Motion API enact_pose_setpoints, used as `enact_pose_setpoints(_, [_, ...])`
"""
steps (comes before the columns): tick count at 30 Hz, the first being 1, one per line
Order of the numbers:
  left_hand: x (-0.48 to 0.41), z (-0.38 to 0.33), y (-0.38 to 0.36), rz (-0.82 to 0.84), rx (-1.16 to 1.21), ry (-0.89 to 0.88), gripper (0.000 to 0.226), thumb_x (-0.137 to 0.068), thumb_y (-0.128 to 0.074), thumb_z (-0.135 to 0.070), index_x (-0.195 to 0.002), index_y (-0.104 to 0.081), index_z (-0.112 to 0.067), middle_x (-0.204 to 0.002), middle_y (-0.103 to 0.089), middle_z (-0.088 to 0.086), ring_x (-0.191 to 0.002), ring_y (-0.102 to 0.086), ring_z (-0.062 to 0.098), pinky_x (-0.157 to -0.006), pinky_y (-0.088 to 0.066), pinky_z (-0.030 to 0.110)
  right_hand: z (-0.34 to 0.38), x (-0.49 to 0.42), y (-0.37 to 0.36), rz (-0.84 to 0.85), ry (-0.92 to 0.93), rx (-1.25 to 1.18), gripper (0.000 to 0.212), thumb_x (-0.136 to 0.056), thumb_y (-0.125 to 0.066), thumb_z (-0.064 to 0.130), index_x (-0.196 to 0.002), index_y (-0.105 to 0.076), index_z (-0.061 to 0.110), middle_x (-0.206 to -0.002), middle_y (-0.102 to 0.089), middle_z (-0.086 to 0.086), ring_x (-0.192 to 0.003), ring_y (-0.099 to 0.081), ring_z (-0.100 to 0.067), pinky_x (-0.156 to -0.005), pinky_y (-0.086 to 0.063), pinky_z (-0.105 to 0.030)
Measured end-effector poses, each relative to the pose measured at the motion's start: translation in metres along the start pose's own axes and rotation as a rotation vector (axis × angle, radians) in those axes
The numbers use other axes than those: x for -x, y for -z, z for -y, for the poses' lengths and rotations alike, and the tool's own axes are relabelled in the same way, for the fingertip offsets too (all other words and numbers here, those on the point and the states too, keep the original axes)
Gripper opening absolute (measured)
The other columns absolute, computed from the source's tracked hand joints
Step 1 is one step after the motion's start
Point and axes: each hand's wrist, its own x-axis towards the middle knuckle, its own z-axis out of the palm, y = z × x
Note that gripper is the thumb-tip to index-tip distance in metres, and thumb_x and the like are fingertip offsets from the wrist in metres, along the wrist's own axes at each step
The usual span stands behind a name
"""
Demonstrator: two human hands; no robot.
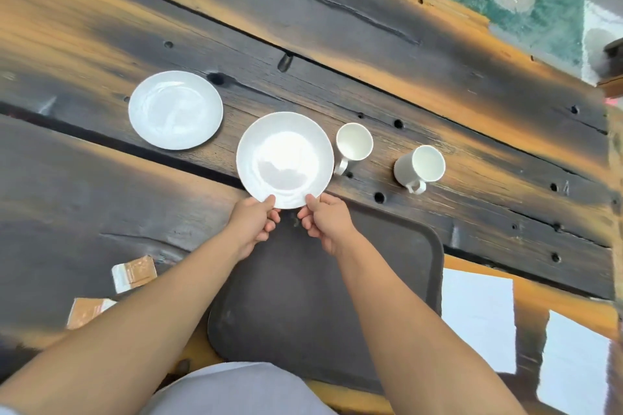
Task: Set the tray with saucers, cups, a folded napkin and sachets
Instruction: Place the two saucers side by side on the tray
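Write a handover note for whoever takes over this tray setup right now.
The left hand and right hand both pinch the near rim of one saucer at the far edge of the tray.
The second saucer, left cup and right cup stand on the table beyond.
Two sachets lie left of the tray; white sheets, likely napkins, lie right.
Done: nothing is on the tray yet.
Left: everything, including folding a napkin.

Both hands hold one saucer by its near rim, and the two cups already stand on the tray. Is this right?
Not quite. The left hand and right hand do hold the saucer by its near rim, but the left cup and right cup stand on the table beyond the tray, as the head view shows.
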Motion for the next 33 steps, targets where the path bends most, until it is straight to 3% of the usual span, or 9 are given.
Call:
enact_pose_setpoints(10, [0.076, 0.093, -0.062, -0.015, -0.122, -0.002, 0.025, -0.102, -0.051, -0.023, -0.098, -0.059, 0.0, -0.066, -0.055, 0.004, -0.044, -0.037, 0.009, -0.034, -0.021, 0.018, -0.088, 0.061, 0.094, 0.027, -0.018, -0.025, 0.024, -0.102, -0.049, 0.018, -0.083, -0.058, 0.006, -0.064, -0.061, -0.006, -0.039, -0.044, -0.01, -0.036, -0.03, -0.021])
enact_pose_setpoints(20, [0.101, 0.171, -0.144, 0.048, -0.286, 0.049, 0.026, -0.102, -0.052, -0.024, -0.093, -0.061, -0.002, -0.067, -0.057, 0.003, -0.049, -0.039, 0.011, -0.036, -0.022, 0.019, -0.163, 0.088, 0.197, -0.048, -0.067, -0.122, 0.021, -0.101, -0.051, 0.019, -0.086, -0.062, 0.009, -0.064, -0.063, -0.005, -0.041, -0.043, -0.01, -0.039, -0.031, -0.021])
enact_pose_setpoints(33, [0.093, 0.194, -0.176, 0.019, -0.429, 0.087, 0.032, -0.102, -0.051, -0.03, -0.095, -0.066, -0.003, -0.075, -0.06, 0.005, -0.053, -0.041, 0.011, -0.041, -0.029, 0.021, -0.191, 0.081, 0.231, -0.082, -0.15, -0.172, 0.023, -0.102, -0.05, 0.024, -0.095, -0.066, 0.009, -0.069, -0.067, -0.005, -0.048, -0.047, -0.009, -0.047, -0.04, -0.021])
